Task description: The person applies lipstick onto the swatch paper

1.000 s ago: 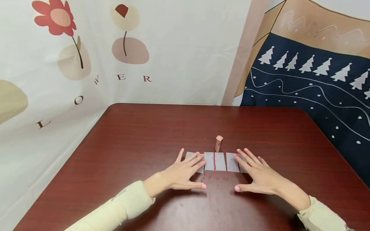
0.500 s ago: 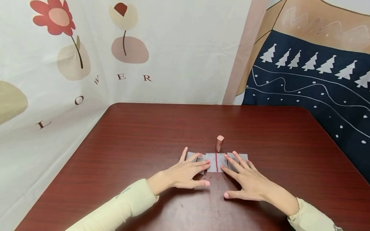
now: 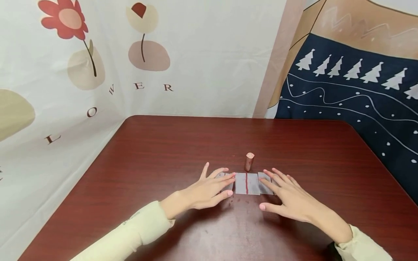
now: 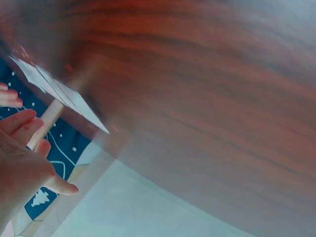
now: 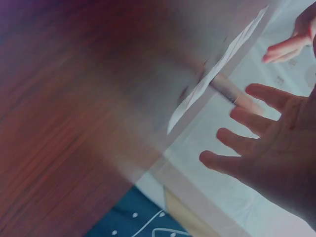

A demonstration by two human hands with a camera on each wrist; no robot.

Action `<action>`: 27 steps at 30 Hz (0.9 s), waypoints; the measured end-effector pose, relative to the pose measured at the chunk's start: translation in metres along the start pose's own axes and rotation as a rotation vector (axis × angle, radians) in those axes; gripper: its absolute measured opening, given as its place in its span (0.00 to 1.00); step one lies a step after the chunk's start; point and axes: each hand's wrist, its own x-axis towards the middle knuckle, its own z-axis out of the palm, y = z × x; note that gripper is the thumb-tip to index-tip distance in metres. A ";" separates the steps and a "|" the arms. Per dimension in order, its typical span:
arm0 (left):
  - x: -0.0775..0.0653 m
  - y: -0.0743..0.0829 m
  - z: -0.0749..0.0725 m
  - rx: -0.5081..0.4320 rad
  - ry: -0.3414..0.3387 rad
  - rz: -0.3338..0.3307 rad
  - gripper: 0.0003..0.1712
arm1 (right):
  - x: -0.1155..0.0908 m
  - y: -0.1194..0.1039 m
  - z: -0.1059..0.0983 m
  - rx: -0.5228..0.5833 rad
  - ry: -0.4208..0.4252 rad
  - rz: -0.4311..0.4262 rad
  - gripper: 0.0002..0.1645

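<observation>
Pale paper pieces lie in a row on the dark red-brown table. The middle piece (image 3: 241, 184) has a red line down it, and the right piece (image 3: 265, 189) meets its right edge. My left hand (image 3: 204, 190) is spread over the left piece (image 3: 229, 185), hiding much of it. Over the right piece extends my right hand (image 3: 294, 199), fingers straight and apart. Neither hand grips anything. Just behind the row stands a short pinkish-brown cylinder (image 3: 249, 162). Both wrist views show the papers (image 4: 64, 94) nearly edge-on, with straight fingers (image 5: 237, 143) in the right one.
The wooden table (image 3: 183, 145) reaches back to a white flower-print cloth (image 3: 209, 65). A dark blue cloth with white trees (image 3: 352, 90) hangs at the right. Pale sleeves (image 3: 130, 232) cover both forearms.
The right hand moved left over the papers, then back right. The gap between the middle and right pieces has closed. The left hand shifted slightly, its thumb now higher in view.
</observation>
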 end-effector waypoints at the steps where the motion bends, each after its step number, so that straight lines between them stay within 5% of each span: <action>1: -0.001 -0.001 -0.002 0.006 0.004 -0.004 0.31 | -0.001 0.002 -0.001 -0.003 -0.004 0.016 0.45; 10: -0.001 -0.003 0.004 0.099 -0.086 -0.054 0.35 | -0.011 0.011 0.002 -0.029 -0.057 0.060 0.40; 27: 0.003 -0.004 0.005 0.113 -0.094 -0.075 0.36 | -0.010 0.015 0.003 0.000 -0.036 0.067 0.36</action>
